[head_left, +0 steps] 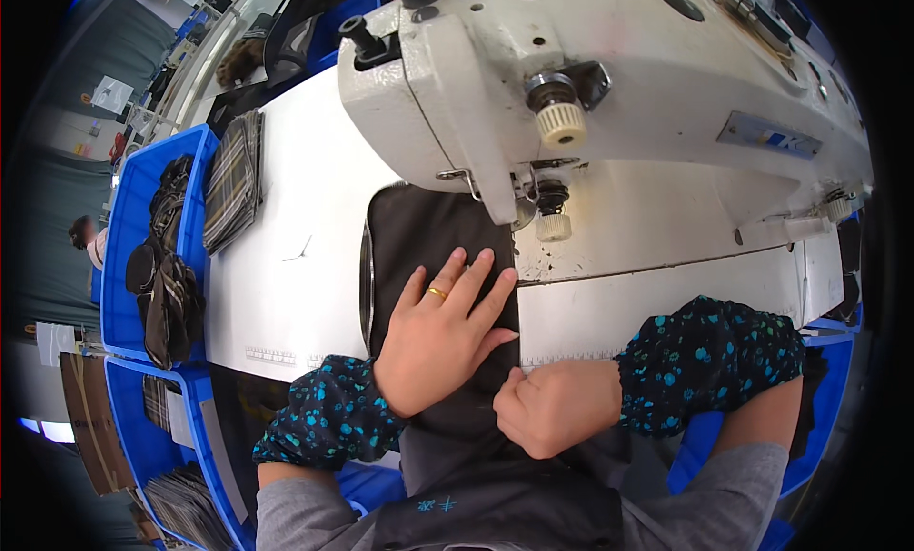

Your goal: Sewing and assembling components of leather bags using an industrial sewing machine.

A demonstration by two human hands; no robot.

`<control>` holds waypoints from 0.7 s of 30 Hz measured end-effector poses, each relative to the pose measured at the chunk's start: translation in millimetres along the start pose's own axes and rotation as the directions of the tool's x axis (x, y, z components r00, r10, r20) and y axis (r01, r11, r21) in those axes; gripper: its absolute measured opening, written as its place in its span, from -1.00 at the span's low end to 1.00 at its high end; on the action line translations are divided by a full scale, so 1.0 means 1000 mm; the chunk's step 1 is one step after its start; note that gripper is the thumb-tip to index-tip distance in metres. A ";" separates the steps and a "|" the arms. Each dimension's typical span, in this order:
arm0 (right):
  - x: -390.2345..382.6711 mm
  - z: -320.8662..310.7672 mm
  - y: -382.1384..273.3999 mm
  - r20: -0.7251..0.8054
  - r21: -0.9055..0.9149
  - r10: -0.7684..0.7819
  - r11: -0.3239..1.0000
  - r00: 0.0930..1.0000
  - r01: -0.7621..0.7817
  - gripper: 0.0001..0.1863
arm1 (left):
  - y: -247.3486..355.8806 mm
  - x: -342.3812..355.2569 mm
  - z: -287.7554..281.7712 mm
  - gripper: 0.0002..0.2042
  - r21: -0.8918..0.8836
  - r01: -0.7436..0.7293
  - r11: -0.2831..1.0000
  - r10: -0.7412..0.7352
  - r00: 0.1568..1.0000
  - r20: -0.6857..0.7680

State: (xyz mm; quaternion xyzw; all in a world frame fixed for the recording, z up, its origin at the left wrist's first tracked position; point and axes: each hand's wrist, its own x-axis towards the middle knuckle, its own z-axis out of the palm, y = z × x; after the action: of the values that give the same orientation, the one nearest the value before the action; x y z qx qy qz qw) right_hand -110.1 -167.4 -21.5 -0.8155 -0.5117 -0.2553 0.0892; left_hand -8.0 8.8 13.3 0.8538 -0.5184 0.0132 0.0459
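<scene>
From my head view, I see the left hand (pixel 443 327) lying palm down on a dark cloth piece (pixel 419 227), fingers spread and its grip wide, a gold ring (pixel 436 293) on one finger. The cloth piece lies on the white surface (pixel 309 151), left of centre, its upper right corner close to the needle area of the white sewing machine (pixel 628 65). A pale, curved line follows its left edge. The right hand (pixel 557 408) sits by the cloth's lower right edge, fingers curled in; I cannot tell whether its grip pinches anything. Both forearms wear flowered sleeve covers (pixel 709 365).

Farther left I have a loose thread (pixel 298 251) and a stack of striped fabric (pixel 235 184) on the surface. Beside that stack, a blue bin (pixel 193 237) holds dark pieces (pixel 169 294); a lower bin (pixel 167 453) holds more striped fabric.
</scene>
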 end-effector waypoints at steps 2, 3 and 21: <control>0.001 0.004 0.007 -0.081 0.026 0.006 1.000 0.997 -0.004 -0.69 | -0.004 0.003 0.000 -0.40 0.030 -0.020 0.999 0.020 1.000 -0.005; 0.000 0.005 0.010 -0.083 0.015 0.010 1.000 0.997 -0.009 -0.72 | -0.005 0.005 0.001 -0.41 0.008 -0.015 1.000 0.016 1.000 -0.011; -0.009 0.013 0.060 -0.046 -0.021 0.286 0.958 0.957 -0.287 -0.86 | -0.034 0.033 0.005 -0.66 -0.044 -0.140 0.989 0.130 0.976 -0.172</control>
State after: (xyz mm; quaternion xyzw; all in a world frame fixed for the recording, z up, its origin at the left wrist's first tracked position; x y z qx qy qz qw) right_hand -55.8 -196.5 -30.2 -0.8765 -0.3826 -0.2641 0.1250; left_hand 37.1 -5.1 8.6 0.8108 -0.5697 0.0738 0.1124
